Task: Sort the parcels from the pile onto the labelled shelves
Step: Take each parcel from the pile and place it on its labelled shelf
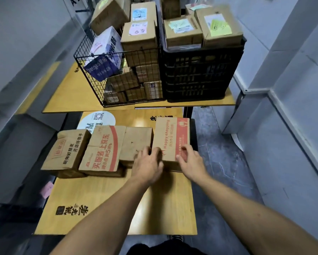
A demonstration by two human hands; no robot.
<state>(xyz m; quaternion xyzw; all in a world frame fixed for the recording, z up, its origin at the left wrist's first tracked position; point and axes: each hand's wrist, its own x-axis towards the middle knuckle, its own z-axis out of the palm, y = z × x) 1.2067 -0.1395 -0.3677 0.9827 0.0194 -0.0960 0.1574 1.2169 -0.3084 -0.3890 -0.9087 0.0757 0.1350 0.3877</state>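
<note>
Probably stiff and fairly light, the red-printed box (171, 137) sits at the right edge of the near desk (106, 199); left grip (149, 162) and right grip (189, 161) clasp its near corners, a sound hold.

A: What colour is the near desk (77, 196)?
B: Honey-yellow wood grain with black printed characters, plus a white round sticker (97, 119).
A: And what sits on it?
B: All brown cardboard. The Happy shopping box (171, 138) carries a red band and red lettering; the middle-left box (101, 150) a red stripe and red characters; the leftmost box (68, 150) black characters.
A: Farther off?
B: A black wire basket (99, 85), a black crate (200, 76), one white-and-purple box (103, 52), a lime note (219, 27). The floor (219, 153) is dark grey, veined.
</note>
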